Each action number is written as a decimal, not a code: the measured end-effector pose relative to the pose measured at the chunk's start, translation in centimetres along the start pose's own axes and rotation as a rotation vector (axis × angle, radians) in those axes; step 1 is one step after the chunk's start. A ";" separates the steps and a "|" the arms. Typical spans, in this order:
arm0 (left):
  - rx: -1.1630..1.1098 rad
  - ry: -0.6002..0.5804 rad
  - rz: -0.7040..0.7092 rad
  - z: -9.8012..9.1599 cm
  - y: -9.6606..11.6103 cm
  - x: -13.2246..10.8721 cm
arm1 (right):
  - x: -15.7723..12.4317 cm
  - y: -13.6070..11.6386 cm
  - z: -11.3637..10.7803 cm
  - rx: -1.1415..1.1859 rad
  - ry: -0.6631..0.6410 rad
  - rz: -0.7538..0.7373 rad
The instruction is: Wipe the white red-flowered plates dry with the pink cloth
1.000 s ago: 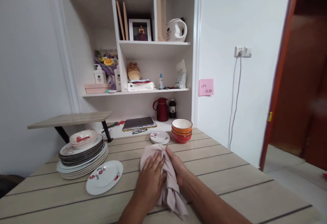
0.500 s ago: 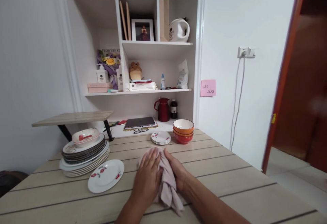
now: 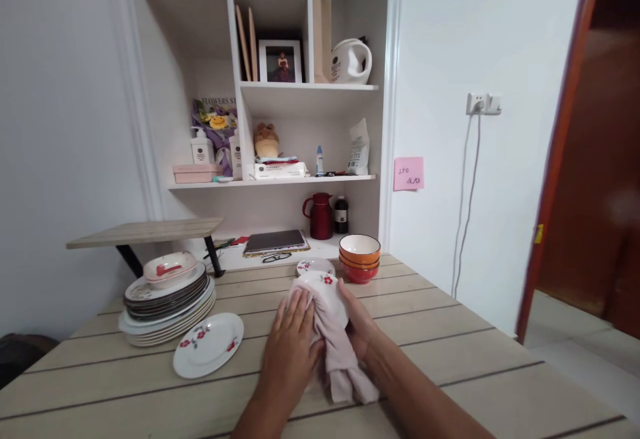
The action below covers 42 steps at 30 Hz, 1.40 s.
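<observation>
A small white plate with red flowers [image 3: 334, 287] is tilted up between my hands over the table. My right hand [image 3: 361, 324] grips its right edge, thumb near the rim. My left hand [image 3: 291, 342] presses a pinkish cloth [image 3: 339, 352] on the plate's left side; the cloth's loose end hangs down between my forearms. Just behind is a short stack of small flowered plates [image 3: 314, 267], partly hidden by the held plate. Stacked orange and red bowls [image 3: 359, 259] stand to its right.
At left on the table [image 3: 450, 352] lies a larger flowered plate [image 3: 209, 345], beside a tall plate stack [image 3: 167, 302] topped by a bowl. A small raised shelf [image 3: 145, 231] stands behind. Further back are glasses [image 3: 277, 257], a laptop [image 3: 275, 241] and a red jug [image 3: 321, 217].
The small plate's flowered face now shows above the cloth, which covered it before. The cloth's hanging end has shifted right, and my hands have turned slightly.
</observation>
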<state>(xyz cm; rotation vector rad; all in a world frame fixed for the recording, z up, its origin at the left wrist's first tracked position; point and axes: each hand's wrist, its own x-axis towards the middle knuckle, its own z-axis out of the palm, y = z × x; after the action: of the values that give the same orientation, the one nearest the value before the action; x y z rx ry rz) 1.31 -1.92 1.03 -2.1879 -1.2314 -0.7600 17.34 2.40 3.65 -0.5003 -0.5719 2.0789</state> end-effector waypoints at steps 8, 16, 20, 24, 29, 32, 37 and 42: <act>-0.254 -0.037 -0.017 -0.5 -0.4 0.0 | 0.3 2.5 0.4 -0.181 0.023 0.142; -0.191 -0.106 0.080 0.2 1.1 -0.3 | 0.3 1.3 0.2 -0.120 -0.006 0.049; -0.143 -0.063 0.063 0.1 1.1 0.0 | 0.2 0.0 -0.1 -0.041 0.073 -0.113; -0.075 0.038 -0.083 -0.3 -0.2 0.1 | 0.2 0.8 -0.2 -0.082 0.034 -0.045; -0.013 0.083 -0.216 0.3 -1.5 -0.3 | 0.5 3.2 0.5 -0.206 -0.139 0.056; 0.002 0.056 -0.160 1.2 -1.1 -0.4 | 0.6 3.5 0.7 -0.185 -0.124 0.084; -0.021 0.030 -0.109 1.4 -0.1 0.2 | 0.2 2.6 0.9 -0.104 -0.013 0.124; -0.293 0.127 -0.515 0.3 -1.4 0.2 | 0.0 2.1 0.9 -0.084 0.024 0.003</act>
<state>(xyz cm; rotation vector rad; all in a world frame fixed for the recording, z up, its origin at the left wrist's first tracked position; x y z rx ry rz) 0.23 -0.96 1.24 -2.0092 -1.7316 -1.3357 15.39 1.18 3.19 -0.5739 -0.6465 2.0560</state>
